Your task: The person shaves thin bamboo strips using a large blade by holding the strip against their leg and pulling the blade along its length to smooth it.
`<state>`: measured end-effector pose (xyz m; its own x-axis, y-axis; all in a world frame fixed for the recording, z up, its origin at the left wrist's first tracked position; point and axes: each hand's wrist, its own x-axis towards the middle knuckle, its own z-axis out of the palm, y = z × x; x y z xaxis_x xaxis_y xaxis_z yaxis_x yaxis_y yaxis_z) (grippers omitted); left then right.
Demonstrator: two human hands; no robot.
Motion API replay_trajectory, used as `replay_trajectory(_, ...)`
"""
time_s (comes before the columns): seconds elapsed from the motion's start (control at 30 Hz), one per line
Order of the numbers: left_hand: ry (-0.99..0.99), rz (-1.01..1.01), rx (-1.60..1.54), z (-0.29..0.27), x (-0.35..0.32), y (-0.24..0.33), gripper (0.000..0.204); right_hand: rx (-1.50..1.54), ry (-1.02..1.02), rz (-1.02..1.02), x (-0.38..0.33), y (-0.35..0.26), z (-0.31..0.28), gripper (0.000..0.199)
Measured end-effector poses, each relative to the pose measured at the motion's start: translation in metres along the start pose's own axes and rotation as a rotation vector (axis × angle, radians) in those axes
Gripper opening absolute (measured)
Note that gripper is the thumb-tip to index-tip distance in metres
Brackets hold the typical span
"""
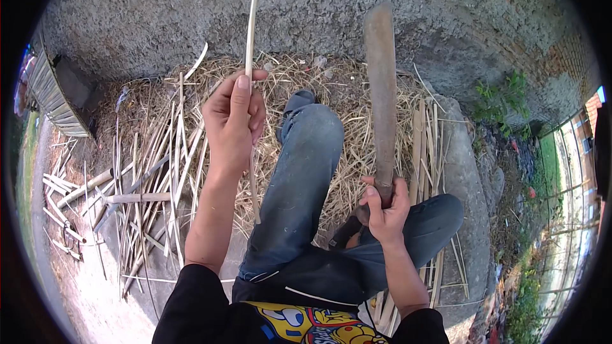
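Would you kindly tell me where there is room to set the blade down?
The slab looks bare between the strips by the right knee and littered ground; so does pale lower-left ground below the cut pieces. Crowded: piled strips left of the left hand, straw right of it.

The strip's [250, 25] tip leaves the top edge; the left hand [234, 114] hides its middle. The right hand [389, 213] covers part of the knife's [382, 70] handle. The shirt [287, 322] is cut off below.

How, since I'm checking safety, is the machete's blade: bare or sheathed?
Bare: above the right hand, the machete shows uncovered metal to its tip.
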<state>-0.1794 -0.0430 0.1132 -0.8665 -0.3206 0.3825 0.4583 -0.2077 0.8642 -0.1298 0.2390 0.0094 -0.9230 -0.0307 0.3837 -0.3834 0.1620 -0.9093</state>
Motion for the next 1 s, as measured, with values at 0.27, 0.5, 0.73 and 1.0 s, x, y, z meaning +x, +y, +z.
replay_trajectory(0.27,-0.252,-0.663,0.188,-0.027,-0.091,-0.03,0.028,-0.373,-0.373,-0.008,0.019,-0.045,0.001,0.038)
replay_trajectory(0.5,-0.225,-0.742,0.121,-0.028,-0.117,-0.035,0.029,-0.824,-0.251,-0.42,0.033,-0.011,0.018,0.044)
replay_trajectory(0.73,-0.215,-0.76,0.098,-0.027,-0.122,-0.038,0.028,-0.831,-0.306,-0.362,0.057,-0.007,0.018,0.047)
replay_trajectory(1.0,-0.211,-0.758,0.015,-0.029,-0.127,-0.042,0.027,-0.905,-0.189,-0.338,0.086,0.009,0.015,0.049)
